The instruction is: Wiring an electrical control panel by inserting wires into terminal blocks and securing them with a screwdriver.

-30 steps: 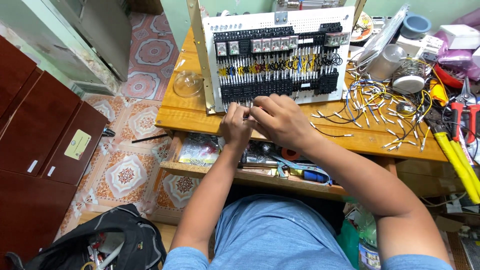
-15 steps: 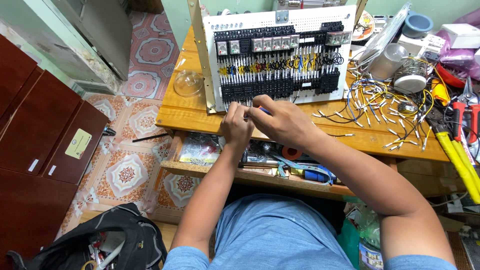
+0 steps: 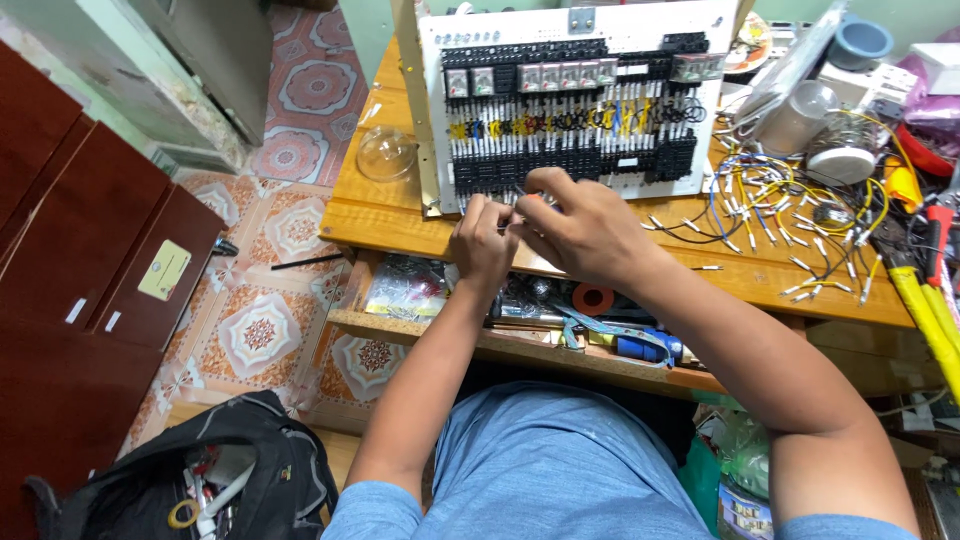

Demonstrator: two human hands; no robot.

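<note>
Pinching something too small to identify, the left hand (image 3: 482,240) and right hand (image 3: 585,228) meet below the panel (image 3: 570,95), yellow label (image 3: 165,270) far left, shiny packet (image 3: 408,288) beneath.

White panel (image 3: 700,20), yellow-and-black wires (image 3: 790,215)

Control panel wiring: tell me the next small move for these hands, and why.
Probably guide the small wire end pinched between the left hand and right hand up into the bottom terminal row of the control panel. Both hands meet just below that row, and more loose cut wires lie at the right.
</note>
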